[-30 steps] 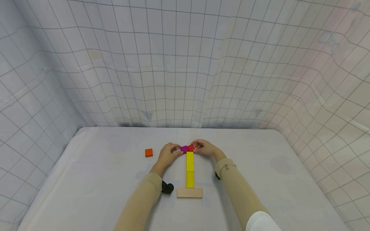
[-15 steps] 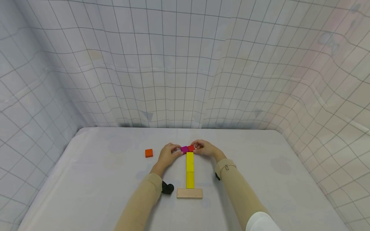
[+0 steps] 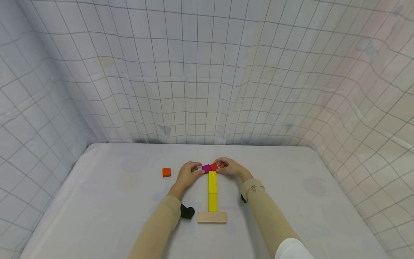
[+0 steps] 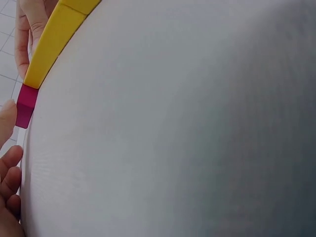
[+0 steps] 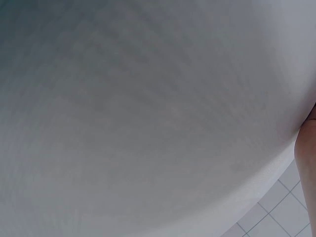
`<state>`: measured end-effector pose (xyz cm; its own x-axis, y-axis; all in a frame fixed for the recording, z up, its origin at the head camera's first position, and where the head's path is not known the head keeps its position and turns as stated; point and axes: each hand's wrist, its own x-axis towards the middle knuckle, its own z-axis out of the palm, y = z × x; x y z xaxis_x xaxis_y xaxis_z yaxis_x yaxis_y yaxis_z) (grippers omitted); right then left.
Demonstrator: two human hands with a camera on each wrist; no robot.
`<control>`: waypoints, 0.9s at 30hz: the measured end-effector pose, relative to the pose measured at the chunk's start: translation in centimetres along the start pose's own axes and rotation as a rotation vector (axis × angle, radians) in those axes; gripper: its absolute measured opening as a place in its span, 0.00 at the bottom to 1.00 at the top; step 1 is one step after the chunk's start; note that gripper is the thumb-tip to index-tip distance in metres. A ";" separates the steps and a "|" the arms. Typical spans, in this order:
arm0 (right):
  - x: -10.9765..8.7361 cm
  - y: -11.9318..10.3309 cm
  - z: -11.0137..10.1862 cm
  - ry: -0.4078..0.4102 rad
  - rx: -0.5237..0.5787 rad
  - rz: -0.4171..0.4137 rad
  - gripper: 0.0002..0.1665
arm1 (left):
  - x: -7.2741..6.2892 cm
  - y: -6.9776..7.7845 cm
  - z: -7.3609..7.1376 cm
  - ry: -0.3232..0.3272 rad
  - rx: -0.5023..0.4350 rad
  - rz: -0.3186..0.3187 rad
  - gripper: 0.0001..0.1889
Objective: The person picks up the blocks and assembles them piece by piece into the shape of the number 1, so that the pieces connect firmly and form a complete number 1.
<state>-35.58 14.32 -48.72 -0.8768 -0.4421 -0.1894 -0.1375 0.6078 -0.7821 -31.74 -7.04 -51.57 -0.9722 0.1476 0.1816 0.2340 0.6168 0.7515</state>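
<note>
A purple block (image 3: 206, 168) and a red block (image 3: 214, 167) lie side by side, slightly angled, at the far end of a line of yellow blocks (image 3: 212, 183). My left hand (image 3: 187, 175) has its thumb and index finger at the purple block's left end, pinching it. In the left wrist view a fingertip presses against the purple block (image 4: 26, 106), with other fingers curled below. My right hand (image 3: 229, 166) pinches the red block from the right. The right wrist view shows only part of that hand (image 5: 307, 153) at its edge, with the blocks out of view.
A plain wooden block (image 3: 212, 217) lies crosswise at the near end of the yellow line. Off to the left is an orange block (image 3: 166, 172). A white cloth covers the table (image 3: 97, 201), and a grid-patterned curtain (image 3: 207, 90) hangs behind.
</note>
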 end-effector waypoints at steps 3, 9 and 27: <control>0.0 0.1 0.0 0.001 0.008 0.005 0.17 | -0.1 0.0 -0.1 0.002 -0.047 -0.008 0.18; 0.0 0.1 0.0 -0.001 0.024 0.017 0.17 | -0.5 -0.1 -0.5 0.045 -0.149 -0.007 0.18; 0.1 0.2 0.0 -0.002 0.021 -0.004 0.17 | -1.8 0.4 -2.8 0.085 -0.185 0.069 0.23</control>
<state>-35.70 14.37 -48.91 -0.8755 -0.4453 -0.1874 -0.1308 0.5919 -0.7953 -29.86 -9.29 -49.82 -0.9520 0.1137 0.2841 0.3041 0.4541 0.8375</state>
